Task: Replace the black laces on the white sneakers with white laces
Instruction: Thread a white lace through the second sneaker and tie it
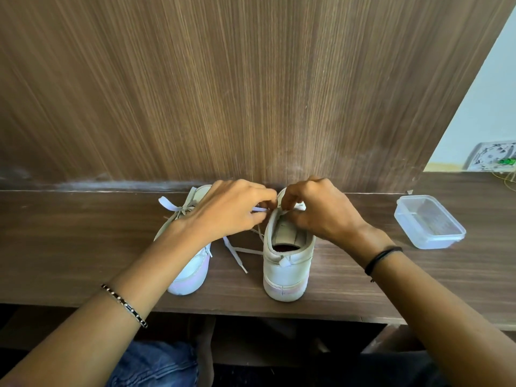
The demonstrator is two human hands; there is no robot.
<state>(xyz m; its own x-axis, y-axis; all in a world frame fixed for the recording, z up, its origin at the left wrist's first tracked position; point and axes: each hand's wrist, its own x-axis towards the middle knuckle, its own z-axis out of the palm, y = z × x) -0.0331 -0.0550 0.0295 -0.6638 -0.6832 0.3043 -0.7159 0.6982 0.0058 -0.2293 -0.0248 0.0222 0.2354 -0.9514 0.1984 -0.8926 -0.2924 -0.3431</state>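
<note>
Two white sneakers stand heel-toward-me on a brown wooden shelf [83, 247]. The right sneaker [284, 263] is under both hands. My left hand [231, 210] pinches a white lace [258, 209] near the shoe's upper eyelets. My right hand [315, 210] pinches the lace or the tongue edge at the same spot; its fingertips hide the contact. A loose end of white lace [237, 256] trails on the shelf between the shoes. The left sneaker [192, 269] carries a white lace with an end sticking out at its far left [167, 204]. No black lace is in view.
A clear plastic box [430, 222] without lid sits on the shelf to the right. A wood-grain panel [251, 93] rises right behind the shoes. A wall socket plate [491, 157] is at far right. My jeans-clad knee [156, 364] shows below the shelf edge.
</note>
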